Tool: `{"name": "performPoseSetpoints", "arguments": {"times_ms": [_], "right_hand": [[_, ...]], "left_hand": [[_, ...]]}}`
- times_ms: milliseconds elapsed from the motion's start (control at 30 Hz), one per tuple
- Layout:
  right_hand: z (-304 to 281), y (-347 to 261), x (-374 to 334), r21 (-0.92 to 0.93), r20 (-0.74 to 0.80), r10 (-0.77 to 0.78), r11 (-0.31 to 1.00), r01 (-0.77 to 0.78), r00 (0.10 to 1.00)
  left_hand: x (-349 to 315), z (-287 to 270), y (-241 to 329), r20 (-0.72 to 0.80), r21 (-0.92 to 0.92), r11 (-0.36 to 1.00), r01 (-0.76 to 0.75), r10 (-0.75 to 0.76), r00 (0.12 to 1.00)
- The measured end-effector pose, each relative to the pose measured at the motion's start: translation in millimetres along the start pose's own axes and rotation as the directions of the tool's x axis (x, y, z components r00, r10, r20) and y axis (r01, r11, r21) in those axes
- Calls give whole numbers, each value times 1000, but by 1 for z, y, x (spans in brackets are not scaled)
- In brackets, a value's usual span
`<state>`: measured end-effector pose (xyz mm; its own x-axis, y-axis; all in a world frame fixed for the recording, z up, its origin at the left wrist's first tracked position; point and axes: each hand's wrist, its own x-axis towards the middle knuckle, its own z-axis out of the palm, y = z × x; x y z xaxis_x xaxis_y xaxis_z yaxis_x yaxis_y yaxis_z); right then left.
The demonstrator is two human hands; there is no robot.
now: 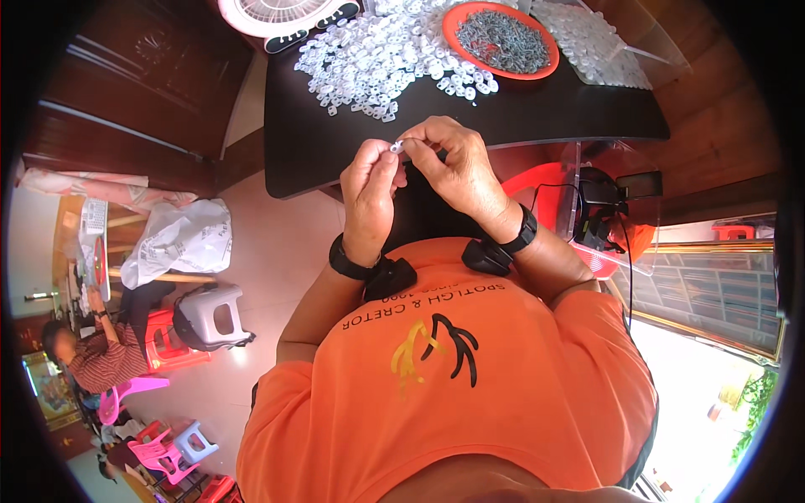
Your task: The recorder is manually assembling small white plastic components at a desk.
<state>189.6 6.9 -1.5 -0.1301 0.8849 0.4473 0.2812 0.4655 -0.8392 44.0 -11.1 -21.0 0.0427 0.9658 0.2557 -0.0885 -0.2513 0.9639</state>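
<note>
My left hand (371, 189) pinches a small white plastic piece (397, 147) between thumb and fingers, just above the near edge of the black table (503, 126). From the right, my right hand (450, 159) meets it, its thumb and forefinger closed at the same piece. Whether the right fingertips hold something tiny of their own cannot be made out. Beyond my hands lies a heap of similar white plastic pieces (360, 71), many with holes. An orange-red plate (549, 63) full of small grey metal screws or nails (503, 42) stands beside the heap.
A flat layer of whitish pieces (591, 46) covers the table's far right. At the far left stands a white fan (281, 15). A red tub (537, 180) and a clear plastic box (587, 226) are at my right. Leftward, another person (109, 356) sits among plastic stools (210, 318).
</note>
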Motion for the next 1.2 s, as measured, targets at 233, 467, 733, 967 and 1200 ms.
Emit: {"name": "performPoseSetpoints", "arguments": {"times_ms": [233,467,733,967,1200], "right_hand": [[-9,0,-4,106,59,-195,976,188,979],[-13,9,-1,207,157,-255,953,221,954],[-7,2,0,-200,81,-354,910,363,932],[-5,-3,-4,-283,136,-404,859,426,905],[-63,10,69,-676,93,-461,621,396,882]], "left_hand": [[4,-7,2,197,-371,907,200,-133,971],[-1,-7,-2,413,-437,822,364,-176,894],[-3,-10,-6,281,-359,886,293,-197,939],[-3,-15,-5,272,-384,868,314,-218,937],[-5,-25,3,169,-263,925,273,-235,957]]}}
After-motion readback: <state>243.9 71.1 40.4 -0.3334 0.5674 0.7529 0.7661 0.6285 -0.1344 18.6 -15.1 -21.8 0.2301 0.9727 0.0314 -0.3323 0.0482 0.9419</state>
